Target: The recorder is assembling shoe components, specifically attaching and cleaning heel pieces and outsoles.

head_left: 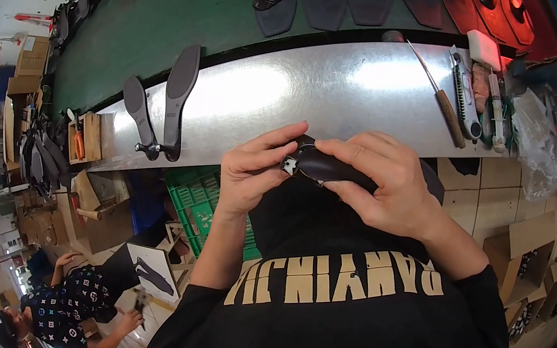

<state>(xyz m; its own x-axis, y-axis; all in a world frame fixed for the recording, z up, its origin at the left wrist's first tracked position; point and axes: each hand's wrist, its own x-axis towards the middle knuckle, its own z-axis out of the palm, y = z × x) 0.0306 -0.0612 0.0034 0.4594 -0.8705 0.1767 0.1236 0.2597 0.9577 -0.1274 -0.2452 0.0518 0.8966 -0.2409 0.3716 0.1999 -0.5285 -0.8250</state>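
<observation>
1. Fingers of the bare right hand (pixel 385 182) are wrapped round a smooth black slender shoe (pixel 339 169), index finger along the top, thumb underneath.
2. The bare left hand (pixel 249 169) is half curled at the shoe's far end, fingertips by a small pale shiny fitting (pixel 290 165); whether they pinch it, I cannot tell.
3. The shoe is held off the bench, in front of the wearer's chest. The step in hand looks like close handwork or checking at that fitting; the next move would call for a steady right grip and a clear view of that end.
4. Beyond lies a silvery metal worktop (pixel 254 99), with two black flat sandals (pixel 180 82) sole-up at its left.
5. A small open wooden box (pixel 95 134) at the worktop's left end holds an orange-handled tool (pixel 79 144).
6. Below the worktop, a green plastic lattice crate (pixel 194 198) is partly hidden; its contents are unclear.
7. At right, an open brown cardboard box (pixel 508 252) contains small dark items (pixel 526 264), too small to identify.
</observation>
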